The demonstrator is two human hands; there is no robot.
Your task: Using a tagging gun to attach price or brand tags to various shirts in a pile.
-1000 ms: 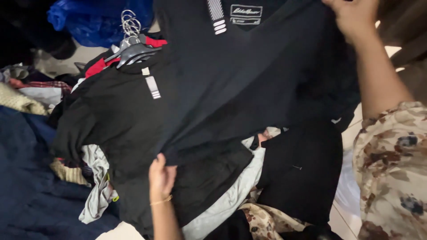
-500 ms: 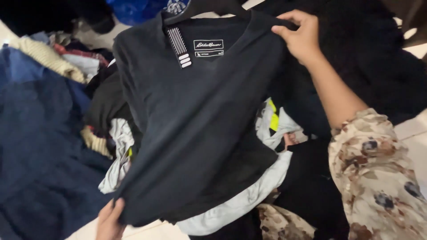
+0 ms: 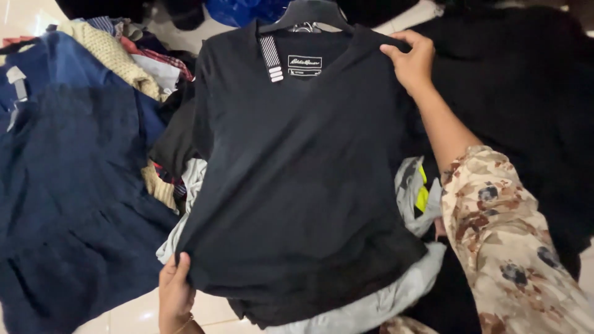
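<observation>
Black V-neck shirt, on hanger, now spread flatter than before.
Collar up, hem down; shoulder pinched by right hand, hem corner gripped by left hand, above clothes pile.

Black shirt covers most of clothes pile beneath; grey garment shows only at near hem. Hanger hook cut off at far edge. Left hand wrist cut by near edge. Right hand fingertips hidden behind shoulder seam.

floral beige sleeve, thin wrist bracelet
</observation>
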